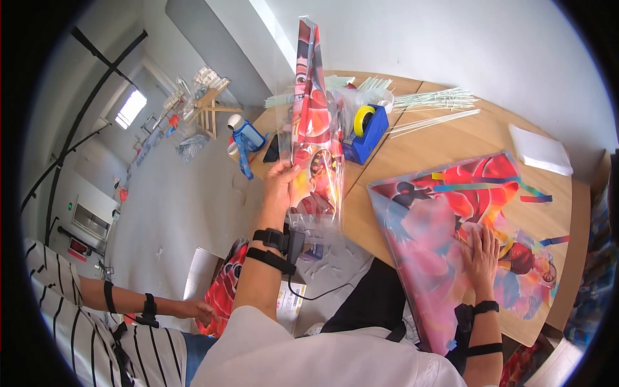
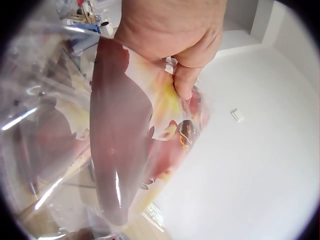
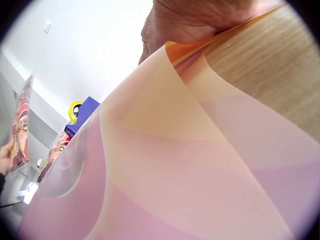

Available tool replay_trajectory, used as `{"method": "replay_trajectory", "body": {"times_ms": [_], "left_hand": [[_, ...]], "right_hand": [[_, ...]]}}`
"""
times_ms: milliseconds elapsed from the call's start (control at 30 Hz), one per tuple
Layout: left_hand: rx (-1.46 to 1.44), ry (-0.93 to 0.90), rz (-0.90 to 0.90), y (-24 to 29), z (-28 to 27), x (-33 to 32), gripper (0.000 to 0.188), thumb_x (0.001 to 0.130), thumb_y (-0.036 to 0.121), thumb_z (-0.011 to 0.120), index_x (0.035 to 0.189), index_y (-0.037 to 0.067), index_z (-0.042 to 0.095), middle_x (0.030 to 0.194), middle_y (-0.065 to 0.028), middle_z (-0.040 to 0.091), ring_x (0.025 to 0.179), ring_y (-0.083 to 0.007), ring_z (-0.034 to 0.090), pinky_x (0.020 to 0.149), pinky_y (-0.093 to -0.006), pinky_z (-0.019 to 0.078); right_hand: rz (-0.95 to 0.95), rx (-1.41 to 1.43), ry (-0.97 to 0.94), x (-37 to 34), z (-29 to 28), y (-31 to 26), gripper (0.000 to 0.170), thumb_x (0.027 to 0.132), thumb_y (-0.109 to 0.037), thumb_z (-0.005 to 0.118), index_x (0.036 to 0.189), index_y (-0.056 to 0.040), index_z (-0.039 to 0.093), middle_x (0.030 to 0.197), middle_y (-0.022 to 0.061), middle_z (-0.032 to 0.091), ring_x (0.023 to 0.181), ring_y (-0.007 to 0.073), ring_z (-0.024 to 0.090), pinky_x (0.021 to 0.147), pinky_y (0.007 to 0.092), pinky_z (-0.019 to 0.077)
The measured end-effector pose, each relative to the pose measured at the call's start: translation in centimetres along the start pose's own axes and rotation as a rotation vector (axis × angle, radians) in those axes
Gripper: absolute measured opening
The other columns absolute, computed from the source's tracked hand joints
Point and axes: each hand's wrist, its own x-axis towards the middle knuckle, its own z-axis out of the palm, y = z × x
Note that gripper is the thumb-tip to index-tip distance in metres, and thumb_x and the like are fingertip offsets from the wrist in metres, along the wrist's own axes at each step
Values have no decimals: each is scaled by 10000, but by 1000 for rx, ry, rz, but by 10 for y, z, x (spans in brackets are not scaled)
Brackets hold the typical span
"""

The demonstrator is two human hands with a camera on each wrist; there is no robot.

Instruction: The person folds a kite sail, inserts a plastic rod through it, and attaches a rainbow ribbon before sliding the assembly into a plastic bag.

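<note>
My left hand (image 1: 278, 186) grips a long clear plastic bag (image 1: 316, 218) near its lower left edge, holding it upright. Inside lies a folded sheet (image 1: 316, 122) printed with red and yellow cartoon figures. In the left wrist view, the thumb (image 2: 184, 85) presses on the clear film. On the table my right hand (image 1: 482, 261) rests with fingers extended on a large, roughly triangular printed kite sheet (image 1: 425, 251). Coloured ribbon strips (image 1: 477, 186) lie across it. The right wrist view shows the sheet's edge curling up below the hand (image 3: 200, 20).
A blue tape dispenser (image 1: 369, 143) with yellow tape stands beside the bag. Thin pale rods (image 1: 438, 100) lie at the back of the wooden table (image 1: 445, 145), and white paper (image 1: 540, 149) lies at right. Another person's hand (image 1: 205, 312) is at lower left, near red printed material (image 1: 227, 290).
</note>
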Motion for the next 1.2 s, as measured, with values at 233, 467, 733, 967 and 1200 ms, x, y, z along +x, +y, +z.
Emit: {"method": "replay_trajectory", "body": {"times_ms": [233, 467, 733, 967, 1200], "left_hand": [[36, -18, -4, 4, 3, -4, 50, 875, -51, 609, 910, -17, 600, 911, -123, 661, 780, -250, 672, 671, -463, 606], [16, 33, 84, 2, 3, -3, 38, 863, -54, 636, 865, -21, 616, 866, -99, 666, 733, -199, 663, 631, -412, 599], [-41, -11, 84, 4, -5, 0, 77, 856, -58, 637, 882, 8, 606, 879, -99, 665, 757, -230, 672, 652, -448, 596], [54, 198, 95, -3, -15, 11, 94, 826, -39, 665, 835, 30, 603, 839, -82, 654, 726, -201, 657, 671, -367, 579], [235, 200, -106, -40, -81, 66, 149, 806, -44, 673, 940, -2, 626, 878, -89, 644, 771, -219, 658, 695, -362, 567]], "right_hand": [[4, 14, -12, 0, -4, -2, 602, 919, -386, 548, 1435, -102, 422, 1511, 153, 352, 1414, 339, 284, 1169, 480, 180], [-14, 37, 30, 2, -5, -3, 609, 912, -383, 555, 1426, -82, 429, 1496, 177, 364, 1403, 354, 300, 1167, 484, 182], [-13, 40, 27, 0, -1, -1, 612, 902, -398, 563, 1414, -84, 445, 1492, 176, 367, 1395, 356, 309, 1165, 488, 184], [-24, 53, 51, 2, 5, 3, 618, 876, -430, 584, 1400, -123, 469, 1486, 170, 381, 1389, 345, 321, 1159, 493, 198], [-28, 47, 52, -1, -1, 4, 608, 886, -453, 566, 1397, -137, 468, 1477, 169, 385, 1384, 334, 332, 1152, 484, 210]]}}
